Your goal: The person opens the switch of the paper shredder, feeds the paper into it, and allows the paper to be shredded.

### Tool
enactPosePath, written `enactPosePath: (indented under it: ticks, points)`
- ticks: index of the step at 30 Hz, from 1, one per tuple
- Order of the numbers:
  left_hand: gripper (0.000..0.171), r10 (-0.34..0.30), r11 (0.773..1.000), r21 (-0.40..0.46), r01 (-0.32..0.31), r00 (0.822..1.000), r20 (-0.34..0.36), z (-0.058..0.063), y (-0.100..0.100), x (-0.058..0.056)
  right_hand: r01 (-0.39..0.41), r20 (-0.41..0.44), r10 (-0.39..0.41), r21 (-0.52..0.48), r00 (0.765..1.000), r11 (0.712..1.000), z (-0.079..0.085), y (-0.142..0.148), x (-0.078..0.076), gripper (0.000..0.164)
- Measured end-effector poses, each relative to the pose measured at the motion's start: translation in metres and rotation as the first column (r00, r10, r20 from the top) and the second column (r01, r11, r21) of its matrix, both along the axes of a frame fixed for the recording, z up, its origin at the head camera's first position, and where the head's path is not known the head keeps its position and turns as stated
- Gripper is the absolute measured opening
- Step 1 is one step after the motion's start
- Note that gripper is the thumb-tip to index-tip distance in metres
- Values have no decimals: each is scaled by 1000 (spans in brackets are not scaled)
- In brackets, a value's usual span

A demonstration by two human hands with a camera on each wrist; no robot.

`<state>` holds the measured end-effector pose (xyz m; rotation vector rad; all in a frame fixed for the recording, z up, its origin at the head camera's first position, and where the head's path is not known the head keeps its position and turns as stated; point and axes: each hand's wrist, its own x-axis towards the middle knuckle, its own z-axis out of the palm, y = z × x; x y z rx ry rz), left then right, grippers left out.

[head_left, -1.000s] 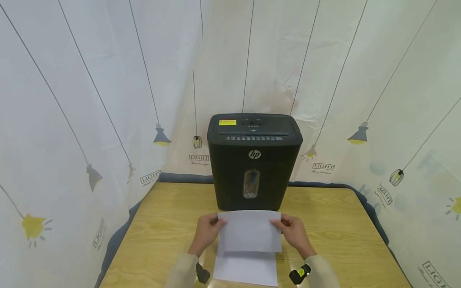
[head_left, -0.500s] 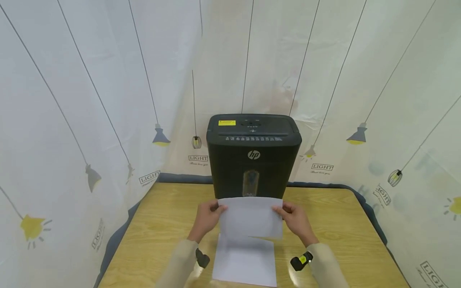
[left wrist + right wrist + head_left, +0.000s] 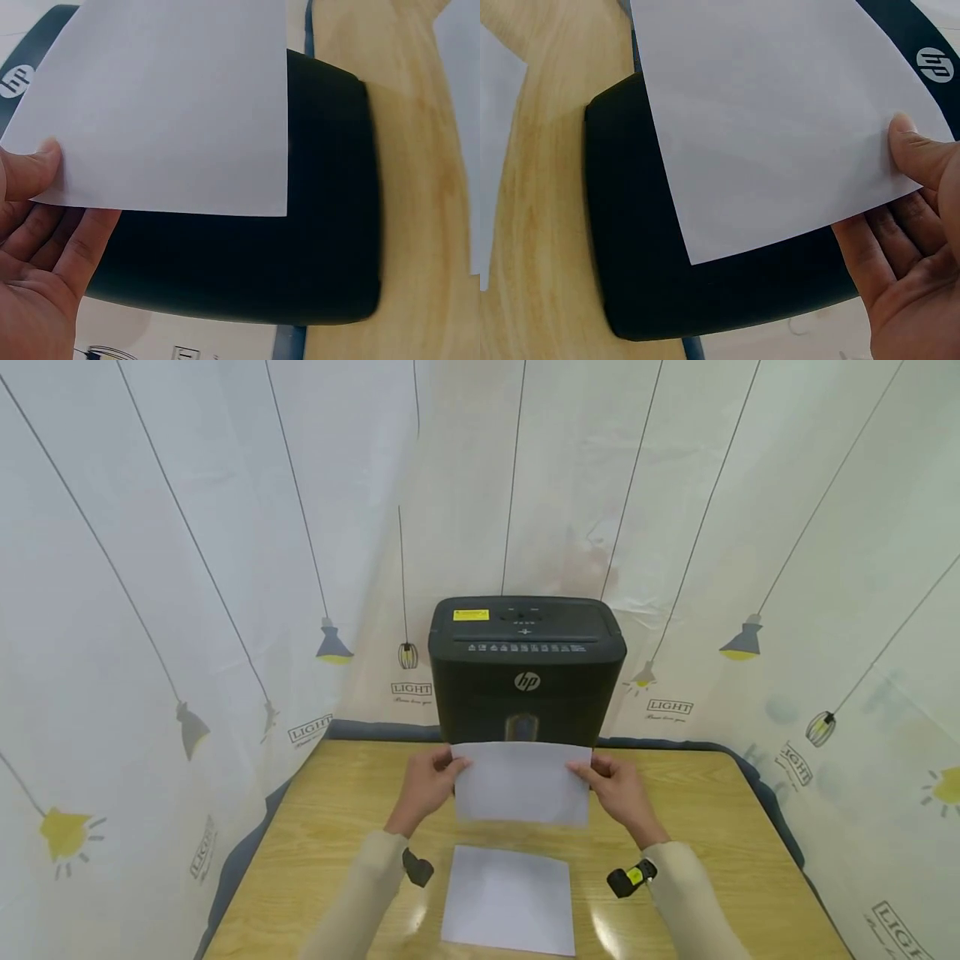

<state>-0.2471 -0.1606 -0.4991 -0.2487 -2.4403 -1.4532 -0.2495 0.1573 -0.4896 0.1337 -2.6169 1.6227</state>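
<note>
A sheet of white paper (image 3: pixel 522 785) is held up in front of the black HP paper shredder (image 3: pixel 480 702), covering its lower front. My left hand (image 3: pixel 427 783) pinches the sheet's left edge near the upper corner, thumb on the near face and fingers behind. On the opposite edge my right hand (image 3: pixel 618 789) pinches it the same way. Both wrist views show the thumb lying flat on the paper (image 3: pixel 180 112), its lower corner hanging free before the dark shredder body (image 3: pixel 637 285). The feed slot (image 3: pixel 525 641) on the shredder's top shows above the sheet.
Another white paper (image 3: pixel 508 902) lies on the wooden table (image 3: pixel 330 827) near the front. The shredder stands at the table's back, close to a white curtain (image 3: pixel 480 468) printed with lamps. A yellow label (image 3: pixel 471 615) is stuck on the shredder's top.
Both hands have raised the sheet and moved it forward, from over the paper on the table to in front of the shredder. The paper beneath stays where it lay and is now fully uncovered.
</note>
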Motion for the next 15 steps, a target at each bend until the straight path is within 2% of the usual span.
enactPosePath:
  ticks: [4,10,15]
  points:
    - [34,-2,1000,-19,1,999,-33,12,-2,-2,-9,-37,9,19,999,1000,10,0,-1,36]
    - [40,-25,999,-42,21,994,-102,32,-3,-11,-20,-170,26,34,985,999,28,1,-8,34]
    - [40,-49,998,-37,45,991,-128,51,-6,-18,-18,-216,29,52,976,999,45,1,-14,43]
